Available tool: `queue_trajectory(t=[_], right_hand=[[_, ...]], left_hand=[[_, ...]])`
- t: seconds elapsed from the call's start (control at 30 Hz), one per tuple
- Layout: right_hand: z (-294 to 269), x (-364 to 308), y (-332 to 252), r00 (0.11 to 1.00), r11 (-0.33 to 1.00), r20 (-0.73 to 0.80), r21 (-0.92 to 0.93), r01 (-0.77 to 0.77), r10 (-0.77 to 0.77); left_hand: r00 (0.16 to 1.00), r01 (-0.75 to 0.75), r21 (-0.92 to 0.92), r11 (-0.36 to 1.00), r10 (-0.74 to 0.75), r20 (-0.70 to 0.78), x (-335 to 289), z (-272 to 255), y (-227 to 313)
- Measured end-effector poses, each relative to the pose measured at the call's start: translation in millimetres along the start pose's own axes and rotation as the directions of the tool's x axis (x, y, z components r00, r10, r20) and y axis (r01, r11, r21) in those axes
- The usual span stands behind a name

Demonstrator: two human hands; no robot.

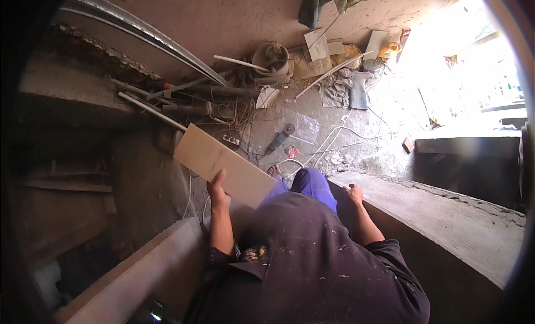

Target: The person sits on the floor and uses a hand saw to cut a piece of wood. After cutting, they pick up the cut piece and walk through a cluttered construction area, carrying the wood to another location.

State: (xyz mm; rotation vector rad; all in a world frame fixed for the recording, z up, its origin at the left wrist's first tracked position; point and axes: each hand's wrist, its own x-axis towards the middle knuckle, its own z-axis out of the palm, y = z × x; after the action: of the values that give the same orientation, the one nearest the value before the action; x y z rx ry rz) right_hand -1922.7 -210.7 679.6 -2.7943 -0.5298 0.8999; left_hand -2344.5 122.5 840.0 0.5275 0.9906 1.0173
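L hand (pixel 218 191) gripping beige tile (pixel 223 164) at its 6 o'clock edge, fingers wrapped; R hand (pixel 353 193) flat on concrete ledge (pixel 446 218), holding nothing, 3 o'clock.

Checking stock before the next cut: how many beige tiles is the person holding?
1: the beige tile is gripped by the left hand; the right hand rests on the concrete ledge.

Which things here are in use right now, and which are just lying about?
In use:
- tile, held by the left hand
- concrete ledge, with the right hand resting on it

Lying about:
- angle grinder
- plastic bag
- white pipes
- bucket
- white cables
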Motion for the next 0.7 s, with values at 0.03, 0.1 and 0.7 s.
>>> queue_trajectory(t=[0.03,0.1,0.7], right_hand=[[1,0,-8,0.998,0.998,0.027,0.004,-0.064,0.064],[2,-2,-22,0.985,0.983,0.024,0.055,-0.174,0.173],[-132,154,-18,0.919,0.921,0.111,0.061,-0.385,0.377]], left_hand=[[1.000,-0.011,0.026,1.000,0.010,0.013,14,5,3],[0.999,-0.031,0.073,0.997,0.028,0.042,38,16,9],[0.939,-0.182,0.328,0.927,0.064,0.339,155,286,-56]])
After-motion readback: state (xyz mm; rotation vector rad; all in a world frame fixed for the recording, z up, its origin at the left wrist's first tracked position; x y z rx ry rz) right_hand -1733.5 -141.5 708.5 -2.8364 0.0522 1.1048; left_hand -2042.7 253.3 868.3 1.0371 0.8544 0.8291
